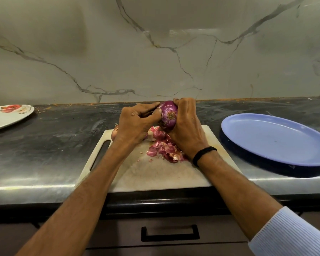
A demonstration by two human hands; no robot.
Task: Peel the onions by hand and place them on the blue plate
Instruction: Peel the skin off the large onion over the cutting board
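A purple onion (168, 113) is held above the far edge of a white cutting board (155, 172), its root end facing me. My right hand (186, 128) grips it from the right and above, fingers curled over its top. My left hand (135, 122) pinches the skin at the onion's left side with thumb and fingers. A heap of pink onion peels (164, 147) lies on the board beneath the hands. Part of another onion (115, 133) peeks out behind my left wrist. The blue plate (277, 139) sits bare at the right.
A white plate (6, 115) with reddish scraps stands at the far left of the dark counter (54, 141). A marble wall rises behind. A drawer with a black handle (170, 232) is below the counter edge.
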